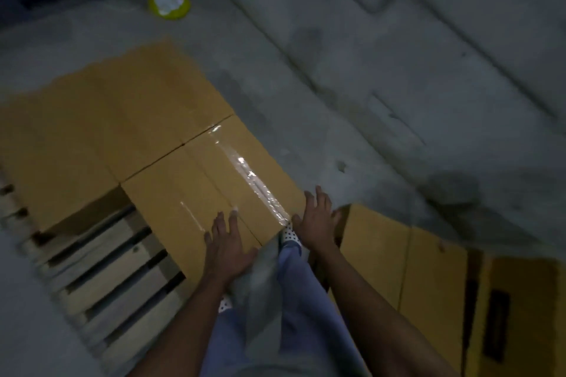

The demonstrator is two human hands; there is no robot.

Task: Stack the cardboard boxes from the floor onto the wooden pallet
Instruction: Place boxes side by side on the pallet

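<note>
The lone head-worn camera looks steeply down and slightly forward, close over the person's legs point(306, 300) at 6 o'clock, rolled so the wooden pallet point(128, 266) lies at 8 o'clock and concrete floor point(398, 86) fills 1 o'clock.

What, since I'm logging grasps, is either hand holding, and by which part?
Nothing is gripped: the left hand lies flat on the taped box near its front edge, and the right hand is open at its near right corner.

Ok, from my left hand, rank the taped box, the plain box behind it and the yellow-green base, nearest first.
1. The taped box, right under the left hand.
2. The plain box, beyond it, up-left.
3. The yellow-green base, far across the floor.
</note>
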